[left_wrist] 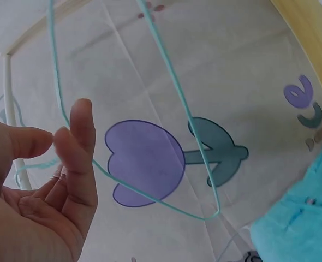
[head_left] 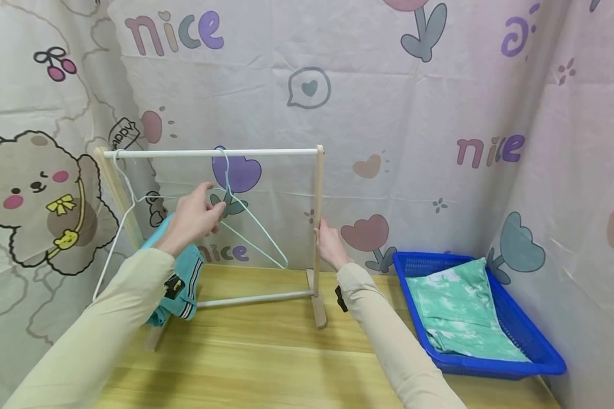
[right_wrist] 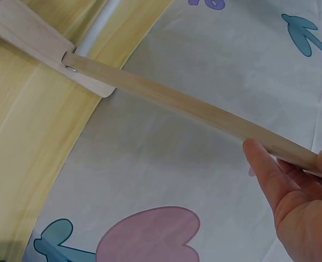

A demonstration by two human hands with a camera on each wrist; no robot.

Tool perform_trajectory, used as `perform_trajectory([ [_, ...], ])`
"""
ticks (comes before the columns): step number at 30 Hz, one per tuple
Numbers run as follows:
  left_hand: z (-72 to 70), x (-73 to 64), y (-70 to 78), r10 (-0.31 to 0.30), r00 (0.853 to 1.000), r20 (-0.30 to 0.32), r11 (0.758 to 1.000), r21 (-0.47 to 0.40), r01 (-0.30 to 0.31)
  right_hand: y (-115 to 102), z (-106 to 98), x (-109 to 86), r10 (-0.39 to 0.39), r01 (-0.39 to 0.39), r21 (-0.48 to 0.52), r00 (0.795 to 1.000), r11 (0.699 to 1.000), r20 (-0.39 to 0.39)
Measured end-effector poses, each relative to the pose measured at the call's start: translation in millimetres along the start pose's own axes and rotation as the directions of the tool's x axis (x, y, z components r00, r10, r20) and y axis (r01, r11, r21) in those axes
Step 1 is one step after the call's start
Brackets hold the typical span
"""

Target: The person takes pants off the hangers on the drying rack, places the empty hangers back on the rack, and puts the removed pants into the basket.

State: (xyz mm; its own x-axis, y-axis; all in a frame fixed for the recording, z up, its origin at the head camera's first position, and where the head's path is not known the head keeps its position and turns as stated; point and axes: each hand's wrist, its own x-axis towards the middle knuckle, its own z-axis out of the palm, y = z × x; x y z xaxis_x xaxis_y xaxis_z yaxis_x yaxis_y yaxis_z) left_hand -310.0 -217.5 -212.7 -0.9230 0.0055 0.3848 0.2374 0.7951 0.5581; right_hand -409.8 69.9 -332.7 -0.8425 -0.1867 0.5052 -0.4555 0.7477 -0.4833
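Observation:
A pale green wire hanger [head_left: 258, 250] hangs from the white rod of a small clothes rack. My left hand [head_left: 196, 216] is at its neck, fingers bent and thumb close to the index finger. In the left wrist view, the hanger [left_wrist: 177, 87] passes behind the fingers, which hide its neck. My right hand [head_left: 332, 244] holds the rack's right wooden post [head_left: 319, 187], partway up. In the right wrist view, a fingertip lies against the post [right_wrist: 177, 101]. A turquoise garment [head_left: 186, 278] with dark and white striped trim hangs low at the left, partly behind my left forearm.
A white hanger [head_left: 113, 247] hangs at the rod's left end. The rack's lower bar [head_left: 256, 299] and wooden foot [head_left: 319, 312] are on the wooden table [head_left: 266, 352]. To the right, a blue basket [head_left: 529, 335] holds green and white tie-dyed cloth [head_left: 455, 301]. Printed curtains surround the table.

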Motion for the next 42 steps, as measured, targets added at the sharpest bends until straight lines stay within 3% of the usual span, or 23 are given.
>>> perform_trajectory([
  [12, -20.2, -11.8, -15.0, 0.003, 1.0, 0.02, 0.97, 0.241, -0.008, 1, 1, 0.4, -0.006, 0.007, 0.019, 1.0, 1.0, -0.006],
  [19, -29.4, -19.6, -21.2, 0.033, 0.996, 0.077, 0.908, 0.413, -0.063, 1, 2, 0.2, 0.015, -0.015, 0.024, 1.0, 1.0, 0.007],
  [30, -56.8, -33.5, -35.5, 0.105, 0.994, 0.012, 0.834, 0.543, -0.095, 1, 3, 0.5, 0.011, -0.011, 0.032, 1.0, 0.999, 0.003],
  [36, -74.0, -45.5, -50.3, 0.052, 0.998, -0.035, 0.818, 0.575, -0.022, 0, 2, -0.1, 0.015, -0.014, 0.051, 1.0, 0.999, -0.007],
  [39, -78.2, -53.0, -58.4, 0.017, 1.0, -0.012, 0.82, 0.572, -0.007, 1, 1, -0.6, 0.034, -0.033, 0.065, 0.999, 0.997, -0.009],
  [42, -82.4, -61.2, -67.6, -0.043, 0.998, 0.043, 0.84, 0.543, 0.012, 0, 2, 0.2, 0.048, -0.048, 0.078, 0.999, 0.996, 0.007],
])
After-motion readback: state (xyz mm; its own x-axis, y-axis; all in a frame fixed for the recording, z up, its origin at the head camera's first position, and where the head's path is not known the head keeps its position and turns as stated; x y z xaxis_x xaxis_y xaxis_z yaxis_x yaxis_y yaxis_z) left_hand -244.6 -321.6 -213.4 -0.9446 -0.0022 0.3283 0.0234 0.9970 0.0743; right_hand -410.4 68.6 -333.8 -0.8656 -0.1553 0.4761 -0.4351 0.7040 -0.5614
